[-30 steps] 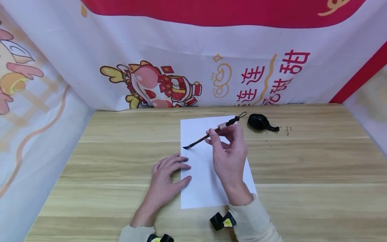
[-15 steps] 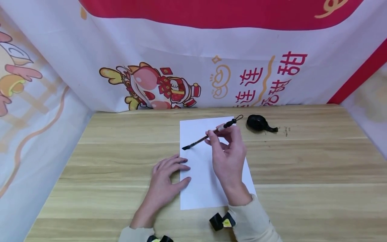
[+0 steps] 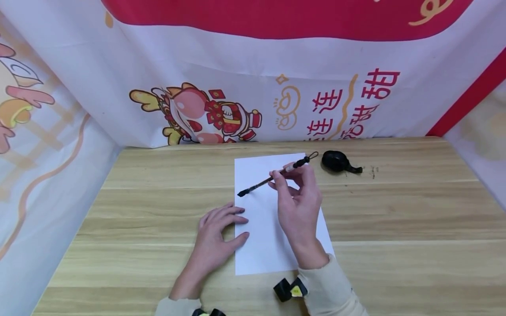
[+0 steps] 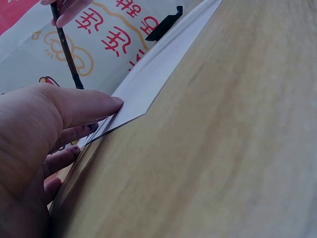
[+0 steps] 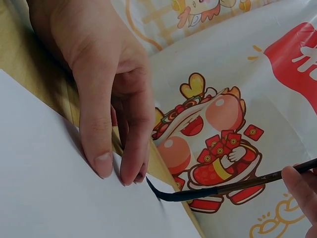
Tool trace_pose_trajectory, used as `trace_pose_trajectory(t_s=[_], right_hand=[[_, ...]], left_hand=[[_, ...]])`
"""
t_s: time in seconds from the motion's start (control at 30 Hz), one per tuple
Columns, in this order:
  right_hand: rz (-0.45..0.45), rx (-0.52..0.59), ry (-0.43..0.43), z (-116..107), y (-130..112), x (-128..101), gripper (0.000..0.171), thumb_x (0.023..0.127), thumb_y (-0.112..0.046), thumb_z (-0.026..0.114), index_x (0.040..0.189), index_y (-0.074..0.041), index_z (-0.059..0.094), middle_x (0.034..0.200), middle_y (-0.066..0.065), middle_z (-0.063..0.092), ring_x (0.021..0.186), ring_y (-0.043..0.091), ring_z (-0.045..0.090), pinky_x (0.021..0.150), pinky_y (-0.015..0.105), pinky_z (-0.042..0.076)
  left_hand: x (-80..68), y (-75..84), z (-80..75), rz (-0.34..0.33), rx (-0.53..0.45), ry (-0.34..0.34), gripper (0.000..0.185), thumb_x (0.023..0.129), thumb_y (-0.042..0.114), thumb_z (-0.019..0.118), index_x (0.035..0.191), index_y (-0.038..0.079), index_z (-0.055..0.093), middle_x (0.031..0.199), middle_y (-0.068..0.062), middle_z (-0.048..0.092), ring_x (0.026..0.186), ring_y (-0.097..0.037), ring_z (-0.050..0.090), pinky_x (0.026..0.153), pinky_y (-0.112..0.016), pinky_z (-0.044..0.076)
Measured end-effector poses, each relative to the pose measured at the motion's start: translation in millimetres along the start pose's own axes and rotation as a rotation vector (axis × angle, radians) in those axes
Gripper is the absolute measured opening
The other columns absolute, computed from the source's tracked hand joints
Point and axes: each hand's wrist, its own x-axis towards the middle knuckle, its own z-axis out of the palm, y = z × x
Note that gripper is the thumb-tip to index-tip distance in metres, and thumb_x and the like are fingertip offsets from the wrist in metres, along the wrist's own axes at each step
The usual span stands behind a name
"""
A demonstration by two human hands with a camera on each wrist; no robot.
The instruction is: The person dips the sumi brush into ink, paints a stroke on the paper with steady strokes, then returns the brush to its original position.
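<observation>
White paper point(image 3: 272, 237), black brush point(image 3: 272, 177), red-white banner point(image 3: 253, 66)

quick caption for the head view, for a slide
Right hand holds an ink brush over a white sheet steadied by the left hand.

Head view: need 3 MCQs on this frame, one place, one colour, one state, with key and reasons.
1. Where does the black ink dish sit?
A. right of the paper's far corner
B. on the paper
C. by the left hand

2. What colour is the paper?
A. red
B. white
C. yellow

3. What is the right hand doing?
A. lying flat on the table
B. pinching the brush
C. covering the dish

Key: 1 A, the dish rests on bare table just off the sheet's far right corner. 2 B, the sheet is plain white. 3 B, its fingers grip the brush shaft, tip at the sheet, while the left hand presses the paper's left edge.
</observation>
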Motion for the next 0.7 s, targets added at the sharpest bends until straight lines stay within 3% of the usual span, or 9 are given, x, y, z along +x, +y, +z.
trace_pose_trajectory(t_s=[0.33,0.7], right_hand=[[-0.009,0.006,0.002,-1.3,0.7,0.3,0.025,0.100,-0.001,0.073,0.116,0.008,0.056,0.111,0.019,0.067,0.099,0.019,0.077,0.079,0.030,0.067],[-0.009,-0.012,0.007,-1.1,0.4,0.6,0.024,0.100,-0.002,0.073,0.115,0.007,0.057,0.111,0.017,0.068,0.098,0.022,0.076,0.077,0.029,0.067]], left_hand=[[0.1,0.1,-0.1,0.005,0.003,0.003,0.027,0.084,0.018,0.090,0.108,0.024,0.082,0.138,0.005,0.074,0.148,-0.031,0.055,0.124,-0.064,0.025],[0.1,0.3,0.2,-0.002,-0.001,0.000,0.028,0.083,0.018,0.090,0.109,0.024,0.082,0.139,0.005,0.074,0.148,-0.031,0.055,0.124,-0.064,0.023]])
